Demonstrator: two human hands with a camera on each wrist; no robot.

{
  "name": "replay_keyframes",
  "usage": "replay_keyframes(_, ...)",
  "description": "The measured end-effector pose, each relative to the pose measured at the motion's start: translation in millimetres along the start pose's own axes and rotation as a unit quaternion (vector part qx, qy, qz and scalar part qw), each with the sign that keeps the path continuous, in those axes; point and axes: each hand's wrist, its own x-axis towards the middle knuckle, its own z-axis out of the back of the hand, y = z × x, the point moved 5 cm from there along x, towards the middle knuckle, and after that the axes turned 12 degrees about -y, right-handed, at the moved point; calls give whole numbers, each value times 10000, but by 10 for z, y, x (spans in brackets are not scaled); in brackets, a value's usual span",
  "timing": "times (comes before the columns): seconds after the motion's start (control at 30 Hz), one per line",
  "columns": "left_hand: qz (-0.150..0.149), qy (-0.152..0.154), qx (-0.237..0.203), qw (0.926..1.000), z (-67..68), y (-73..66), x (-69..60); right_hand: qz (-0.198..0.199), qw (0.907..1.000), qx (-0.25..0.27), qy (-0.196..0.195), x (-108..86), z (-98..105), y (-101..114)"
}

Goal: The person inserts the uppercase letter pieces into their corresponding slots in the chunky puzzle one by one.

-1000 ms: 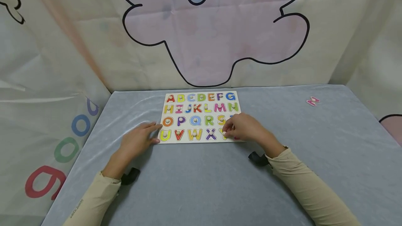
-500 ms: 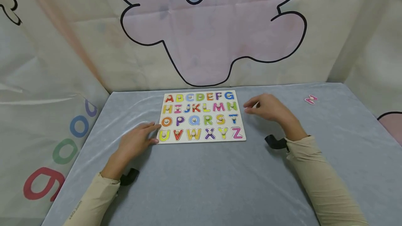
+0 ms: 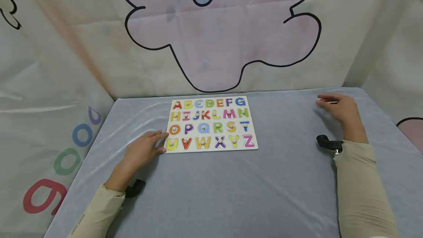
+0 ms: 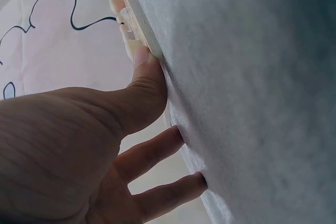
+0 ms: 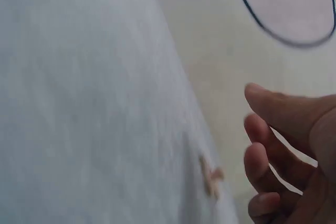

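A white alphabet puzzle board (image 3: 211, 151) lies on the table, with colourful knobbed letters in rows. No knob shows on the pink Z (image 3: 249, 141) at its lower right corner. My left hand (image 3: 140, 151) touches the board's left edge with thumb and forefinger, and the left wrist view shows the thumb (image 4: 149, 85) against that edge. Far to the right, my right hand (image 3: 343, 111) hovers with loosely bent fingers and nothing visible between them. A small loose letter piece (image 5: 211, 178) lies on the cloth beside those fingers, blurred; the hand covers it in the head view.
Grey-blue cloth (image 3: 211, 194) covers the table. A printed curtain (image 3: 211, 47) hangs along the far edge, and another (image 3: 33, 120) runs down the left side. Black wrist mounts (image 3: 327, 143) stick out from both forearms.
My right hand has left the board's lower right part and moved right, to the loose pink letter piece at the far right. The left hand has stayed at the board's left edge.
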Motion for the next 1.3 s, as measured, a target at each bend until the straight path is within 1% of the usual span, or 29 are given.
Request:
replay_keyframes(0.1,-27,-16,-27,10000,0,0,-9,-477,9988,73,-117,20,57,-205)
replay_keyframes(0.17,-44,-15,-20,10000,0,-4,-9,-688,9975,83,-155,20,75,-292)
replay_keyframes(0.27,-74,-25,7,10000,0,-9,-3,-879,9960,21,-169,21,71,-372)
replay_keyframes(0.37,-93,-39,20,9999,4,-14,3,-986,9949,2,-189,30,57,-417)
replay_keyframes(0.6,-62,-52,30,10000,15,-16,11,-898,9951,-69,-408,62,72,-423)
replay_keyframes(0.77,-62,-57,50,10000,21,-17,8,-851,9954,-110,-415,75,93,-392)
replay_keyframes(0.83,-67,-64,44,9999,24,-19,6,-840,9957,-161,-354,70,92,-360)
replay_keyframes(0.9,-63,-62,30,10000,27,-19,3,-777,9964,-212,-249,59,83,-304)
replay_keyframes(0.97,-63,-54,3,10000,28,-19,-2,-608,9977,-267,-100,44,68,-220)
replay_keyframes(1.03,-68,-49,-17,10000,27,-15,-6,-385,9989,-272,78,26,52,-108)
replay_keyframes(1.13,-80,-56,-39,9999,17,-3,-12,57,9993,-293,231,7,12,67)
replay_keyframes(1.3,-32,-49,-51,10000,1,11,-18,565,9963,-250,594,-4,-129,298)
